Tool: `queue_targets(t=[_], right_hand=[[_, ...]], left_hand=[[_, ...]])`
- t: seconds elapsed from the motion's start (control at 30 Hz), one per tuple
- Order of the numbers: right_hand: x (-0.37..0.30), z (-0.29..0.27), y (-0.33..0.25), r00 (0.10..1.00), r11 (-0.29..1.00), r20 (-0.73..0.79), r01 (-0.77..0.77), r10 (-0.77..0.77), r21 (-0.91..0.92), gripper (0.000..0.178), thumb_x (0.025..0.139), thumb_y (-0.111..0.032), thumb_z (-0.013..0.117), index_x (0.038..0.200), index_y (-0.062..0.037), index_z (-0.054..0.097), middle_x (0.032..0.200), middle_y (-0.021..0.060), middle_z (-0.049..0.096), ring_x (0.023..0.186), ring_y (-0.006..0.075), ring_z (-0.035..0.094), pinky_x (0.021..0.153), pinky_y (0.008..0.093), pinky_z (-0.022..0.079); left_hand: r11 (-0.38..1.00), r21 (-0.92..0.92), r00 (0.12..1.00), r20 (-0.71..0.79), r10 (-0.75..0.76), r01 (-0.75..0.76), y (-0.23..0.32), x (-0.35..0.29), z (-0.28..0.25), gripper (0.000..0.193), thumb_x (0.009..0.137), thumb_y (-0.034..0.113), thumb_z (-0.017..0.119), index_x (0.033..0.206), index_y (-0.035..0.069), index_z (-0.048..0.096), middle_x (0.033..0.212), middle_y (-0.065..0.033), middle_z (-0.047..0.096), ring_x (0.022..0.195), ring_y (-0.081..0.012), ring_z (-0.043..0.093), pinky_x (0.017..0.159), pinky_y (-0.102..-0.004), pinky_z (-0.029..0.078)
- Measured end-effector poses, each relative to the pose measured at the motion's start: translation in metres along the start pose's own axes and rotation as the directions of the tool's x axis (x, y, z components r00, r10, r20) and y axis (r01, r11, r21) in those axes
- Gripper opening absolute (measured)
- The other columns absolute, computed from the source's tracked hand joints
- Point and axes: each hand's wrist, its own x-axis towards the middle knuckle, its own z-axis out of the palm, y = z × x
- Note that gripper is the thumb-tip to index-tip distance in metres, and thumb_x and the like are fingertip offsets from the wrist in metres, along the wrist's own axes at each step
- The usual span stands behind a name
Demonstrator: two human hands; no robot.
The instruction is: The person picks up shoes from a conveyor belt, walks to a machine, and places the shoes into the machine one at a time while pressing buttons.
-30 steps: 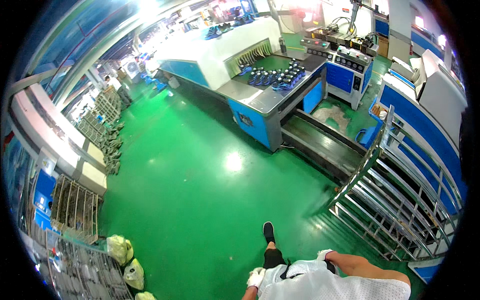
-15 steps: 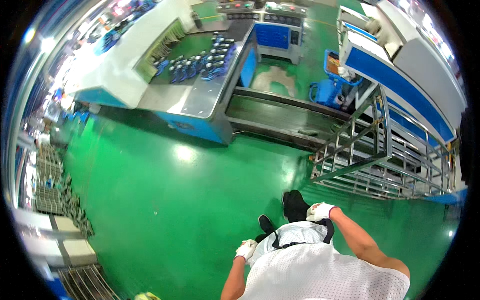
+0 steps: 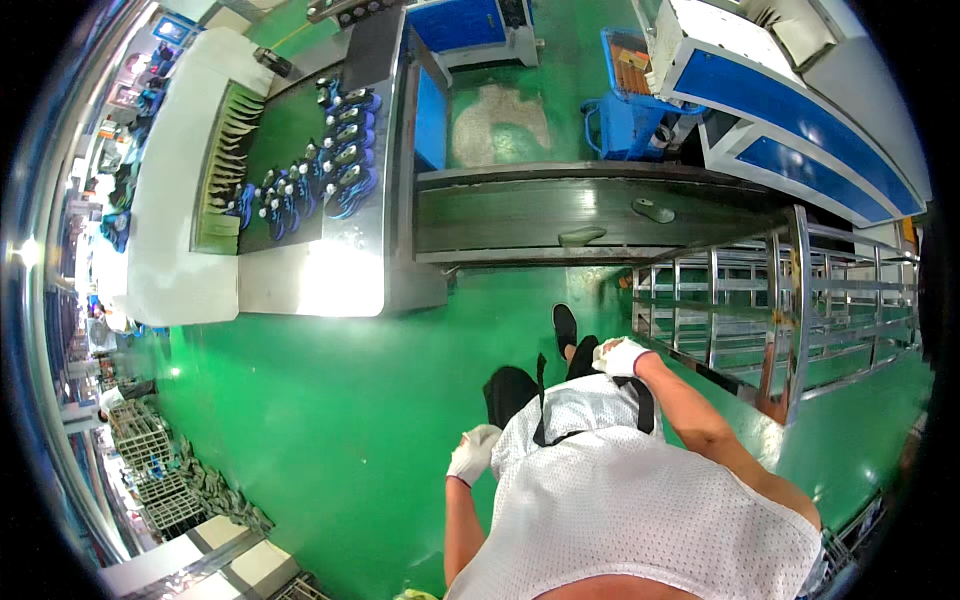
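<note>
My left hand (image 3: 472,455), in a white glove, hangs beside my white mesh apron (image 3: 630,480) with its fingers curled in. My right hand (image 3: 618,356), gloved too, is at the front right of the apron, near a black strap (image 3: 638,402); its fingers are folded, and nothing shows in them. A metal tube rack (image 3: 712,310) stands just to its right. Ahead runs a low conveyor belt (image 3: 490,220) with two greyish-green shoe soles, a near sole (image 3: 581,236) and a farther sole (image 3: 653,210).
Several blue-and-black shoes (image 3: 350,150) stand on a belt leaving a white machine (image 3: 165,200) at the far left. A blue bin (image 3: 622,130) sits beyond the low conveyor, beside a white-and-blue machine (image 3: 780,90). Wire racks (image 3: 150,455) are at the left.
The view has turned right and come closer to the conveyor, where two soles now show clearly. My feet have changed position in a step. Both hands stay low beside the apron.
</note>
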Motion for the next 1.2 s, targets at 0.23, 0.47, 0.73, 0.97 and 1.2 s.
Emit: queue_targets(t=[0.23,0.47,0.73,0.97,1.2], right_hand=[[0.059,0.001,0.027,0.994,0.995,-0.11,-0.027,0.016,-0.093,0.033,0.091,-0.038,0.058,0.082,-0.0078,0.069,0.087,0.0189,0.072,0.085,0.0369,0.071,0.076,0.0484,0.057],[0.163,-0.095,0.018,0.993,0.992,-0.009,-0.122,0.122,-0.027,0.046,0.094,-0.045,0.052,0.095,-0.0049,0.074,0.101,0.021,0.073,0.095,0.0379,0.071,0.084,0.0477,0.056],[0.172,-0.278,-0.073,0.984,0.982,-0.098,-0.156,0.145,-0.11,0.047,0.099,-0.048,0.05,0.099,-0.0071,0.072,0.098,0.0197,0.073,0.098,0.0366,0.07,0.087,0.0477,0.056],[0.195,-0.371,-0.101,0.953,0.997,-0.296,-0.073,0.06,-0.034,0.049,0.098,-0.053,0.051,0.1,-0.0108,0.076,0.086,0.0172,0.073,0.086,0.0348,0.071,0.078,0.046,0.057],[0.299,-0.419,-0.059,0.968,0.995,-0.23,-0.091,0.098,0.041,0.049,0.097,-0.056,0.052,0.105,-0.0144,0.077,0.095,0.0181,0.074,0.095,0.035,0.071,0.084,0.0463,0.056]], left_hand=[[0.986,0.092,0.976,0.178,0.124,-0.142,0.088,0.079,-0.063,0.027,0.1,0.023,0.057,0.112,0.003,0.07,0.109,-0.0121,0.073,0.102,-0.0245,0.07,0.09,-0.0355,0.053],[0.976,0.171,0.986,0.123,0.111,-0.132,0.121,0.207,-0.131,0.036,0.098,0.039,0.056,0.118,0.012,0.07,0.12,-0.0118,0.071,0.111,-0.0319,0.068,0.095,-0.0408,0.051],[0.972,0.129,0.961,0.222,0.164,-0.195,0.147,0.292,-0.212,0.038,0.098,0.037,0.058,0.124,0.012,0.068,0.122,-0.0152,0.071,0.114,-0.0341,0.067,0.099,-0.0409,0.051],[0.936,0.345,0.987,0.159,0.018,-0.073,0.204,0.309,-0.26,0.041,0.094,0.031,0.05,0.129,0.017,0.066,0.127,-0.0174,0.068,0.118,-0.0401,0.063,0.1,-0.0483,0.05],[0.995,0.041,0.989,0.121,0.087,-0.093,0.173,0.399,-0.259,0.04,0.094,0.027,0.051,0.129,0.013,0.066,0.126,-0.0136,0.07,0.119,-0.0333,0.065,0.099,-0.0418,0.05]])
